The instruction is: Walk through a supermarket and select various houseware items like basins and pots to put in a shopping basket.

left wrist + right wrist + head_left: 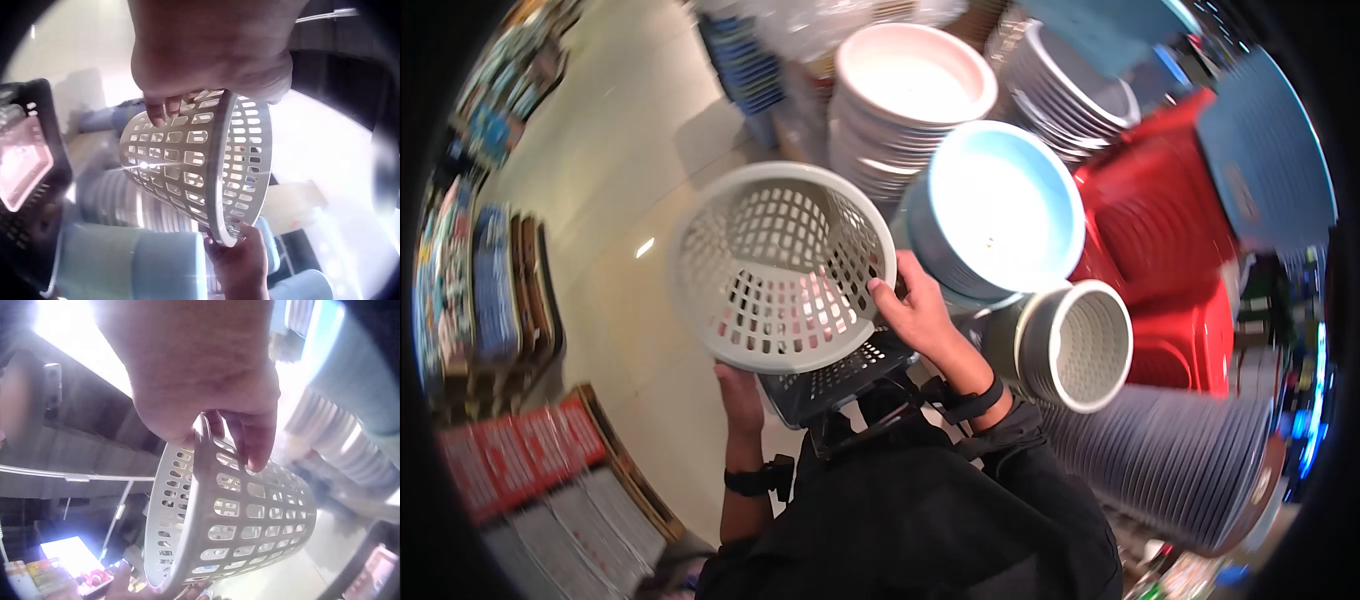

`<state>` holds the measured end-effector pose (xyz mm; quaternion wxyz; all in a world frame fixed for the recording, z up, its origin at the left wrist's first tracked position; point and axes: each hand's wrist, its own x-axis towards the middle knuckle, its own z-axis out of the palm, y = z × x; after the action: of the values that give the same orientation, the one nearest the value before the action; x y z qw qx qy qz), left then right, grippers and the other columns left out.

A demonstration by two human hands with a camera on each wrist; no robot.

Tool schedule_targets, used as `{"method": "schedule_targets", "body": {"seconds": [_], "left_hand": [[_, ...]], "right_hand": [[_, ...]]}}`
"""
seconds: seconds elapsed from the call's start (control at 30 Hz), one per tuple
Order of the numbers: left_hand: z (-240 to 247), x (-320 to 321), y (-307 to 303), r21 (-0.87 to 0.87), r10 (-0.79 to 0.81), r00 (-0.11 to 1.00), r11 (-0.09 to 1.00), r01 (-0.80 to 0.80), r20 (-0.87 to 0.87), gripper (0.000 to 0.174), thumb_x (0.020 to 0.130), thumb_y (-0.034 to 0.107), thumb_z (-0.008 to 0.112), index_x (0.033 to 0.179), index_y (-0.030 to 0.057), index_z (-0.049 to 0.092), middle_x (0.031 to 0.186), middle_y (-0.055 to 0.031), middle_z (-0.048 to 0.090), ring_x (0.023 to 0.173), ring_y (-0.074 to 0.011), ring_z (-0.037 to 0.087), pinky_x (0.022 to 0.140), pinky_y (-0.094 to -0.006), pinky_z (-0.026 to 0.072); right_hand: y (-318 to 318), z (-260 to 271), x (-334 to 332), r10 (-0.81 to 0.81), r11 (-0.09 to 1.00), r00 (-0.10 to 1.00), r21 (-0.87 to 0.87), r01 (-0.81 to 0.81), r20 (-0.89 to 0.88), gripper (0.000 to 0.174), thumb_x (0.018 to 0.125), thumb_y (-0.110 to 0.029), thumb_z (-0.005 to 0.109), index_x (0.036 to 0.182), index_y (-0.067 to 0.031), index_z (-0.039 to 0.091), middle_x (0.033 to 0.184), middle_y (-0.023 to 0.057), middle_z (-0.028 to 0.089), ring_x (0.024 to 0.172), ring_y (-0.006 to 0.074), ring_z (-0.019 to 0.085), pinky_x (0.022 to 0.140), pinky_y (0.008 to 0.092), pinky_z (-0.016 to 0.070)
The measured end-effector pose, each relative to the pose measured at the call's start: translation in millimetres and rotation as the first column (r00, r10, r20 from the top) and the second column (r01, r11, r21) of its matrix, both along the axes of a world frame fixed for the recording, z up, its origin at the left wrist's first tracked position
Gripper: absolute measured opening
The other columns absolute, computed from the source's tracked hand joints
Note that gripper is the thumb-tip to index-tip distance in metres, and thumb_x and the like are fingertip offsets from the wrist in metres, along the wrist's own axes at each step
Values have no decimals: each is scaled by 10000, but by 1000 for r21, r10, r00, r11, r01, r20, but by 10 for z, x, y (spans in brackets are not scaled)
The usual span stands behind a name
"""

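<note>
A light grey perforated plastic basket [800, 360] is held up in front of the body, its open mouth tilted towards the head camera. My right hand [925, 315] grips its right side, thumb over the rim and fingers on the outer wall, as the right wrist view also shows. On the opposite side my left hand [742, 398] holds the rim from below; the basket hides most of its fingers in the head view. In the left wrist view the left fingers [164, 109] curl along the slotted outer wall. Beneath the basket, near the waist, is a black perforated basket [785, 398].
Stacked basins crowd the right side: pink [850, 75], pale blue [940, 235] and red [1155, 220]. Nested grey-green baskets [1090, 395] and a long dark grey stack [1170, 460] lie nearer. Tiled floor [620, 200] runs along the left, beside red boxes [520, 450] on a pallet.
</note>
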<state>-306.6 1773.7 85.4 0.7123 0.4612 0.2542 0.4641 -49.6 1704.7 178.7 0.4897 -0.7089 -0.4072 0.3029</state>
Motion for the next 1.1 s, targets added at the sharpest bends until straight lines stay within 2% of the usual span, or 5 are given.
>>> {"method": "schedule_targets", "body": {"seconds": [0.17, 0.27, 0.37, 0.77, 1.1], "left_hand": [[1033, 407, 67, 312, -138, 990, 939, 144, -43, 679, 1005, 410, 356, 1491, 20, 85, 1540, -151, 185, 1395, -309, 267, 1146, -454, 209], [1435, 779, -57, 398, -392, 919, 850, 344, 44, 641, 1004, 293, 397, 1490, 16, 85, 1526, -150, 216, 1366, -319, 318, 1127, -448, 261], [1629, 1284, -381, 397, -552, 819, 795, 459, 159, 578, 1015, 215, 383, 1480, -14, 127, 1495, -155, 278, 1341, -242, 336, 1107, -382, 280], [1584, 2581, -1477, 344, -858, 507, 452, 823, -86, 531, 1025, 307, 386, 1426, -25, 282, 1385, -124, 426, 1258, -191, 413, 1070, -328, 302], [856, 3127, -1677, 94, -851, 469, 460, 883, -235, 465, 1020, 242, 397, 1404, -18, 353, 1313, -81, 485, 1166, -131, 446, 1003, -285, 350]], "right_hand": [[-826, 945, -153, -412, 866, 844, 435, 246, 343, 410, 898, -118, 522, 1276, 33, 467, 1105, 174, 603, 999, 228, 593, 880, 340, 460], [-1352, 1249, -207, -493, 723, 851, 629, 284, 182, 671, 888, -46, 418, 1479, 59, 119, 1481, 224, 275, 1333, 286, 344, 1103, 360, 266], [-1862, 1503, -309, -601, 602, 779, 742, 294, 179, 696, 889, -13, 377, 1488, 48, 29, 1518, 200, 208, 1376, 269, 268, 1139, 358, 174], [-3209, 972, 133, -847, 377, 530, 670, 639, -28, 640, 966, -110, 367, 1484, 58, 31, 1508, 225, 215, 1356, 260, 288, 1114, 339, 213], [-3377, 306, 467, -883, 455, 465, 367, 811, 67, 719, 964, -172, 464, 1494, 17, 17, 1516, 270, 180, 1395, 305, 249, 1121, 354, 208]]}}
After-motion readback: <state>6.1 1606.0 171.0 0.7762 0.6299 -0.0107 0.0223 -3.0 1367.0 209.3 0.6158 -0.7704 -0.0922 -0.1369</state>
